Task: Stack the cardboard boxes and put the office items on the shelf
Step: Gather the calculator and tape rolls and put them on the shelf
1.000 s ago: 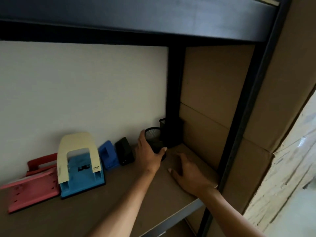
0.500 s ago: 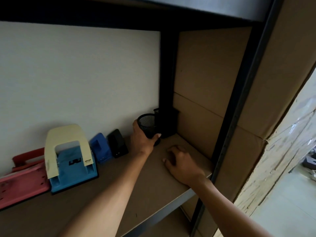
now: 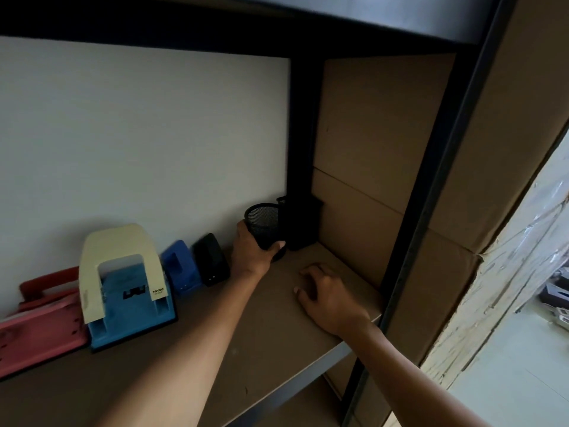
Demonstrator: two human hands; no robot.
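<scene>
At centre frame, the left hand [image 3: 252, 254] grips the mesh cup [image 3: 265, 227], hiding its base; the right hand [image 3: 326, 295] rests loosely curled on the shelf [image 3: 215, 343].

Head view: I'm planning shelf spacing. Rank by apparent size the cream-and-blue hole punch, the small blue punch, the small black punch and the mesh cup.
1. cream-and-blue hole punch, clearly largest, though nearest the camera.
2. mesh cup, small blue punch and small black punch look alike; unranked.
</scene>
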